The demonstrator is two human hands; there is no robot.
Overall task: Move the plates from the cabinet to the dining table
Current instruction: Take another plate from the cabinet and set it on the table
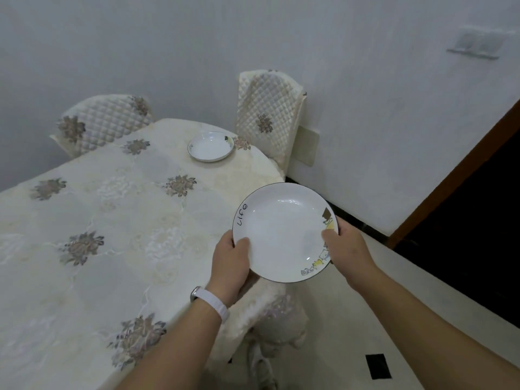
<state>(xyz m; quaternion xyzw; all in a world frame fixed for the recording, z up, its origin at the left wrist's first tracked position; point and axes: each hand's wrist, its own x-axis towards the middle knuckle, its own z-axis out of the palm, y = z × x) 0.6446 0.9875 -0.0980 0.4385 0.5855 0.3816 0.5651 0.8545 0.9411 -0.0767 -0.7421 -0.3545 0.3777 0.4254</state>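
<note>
I hold a white plate with a dark rim, the word "life" and small cartoon drawings, above the right edge of the dining table. My left hand grips its lower left rim, thumb on top; a white watch band is on that wrist. My right hand grips its right rim. A second white plate with a small floral mark lies on the table's far end, apart from my hands.
A cream tablecloth with flower motifs covers the table. Quilted covered chairs stand at the far left, far right and just below the held plate. A white wall is behind; a dark doorway opens at right.
</note>
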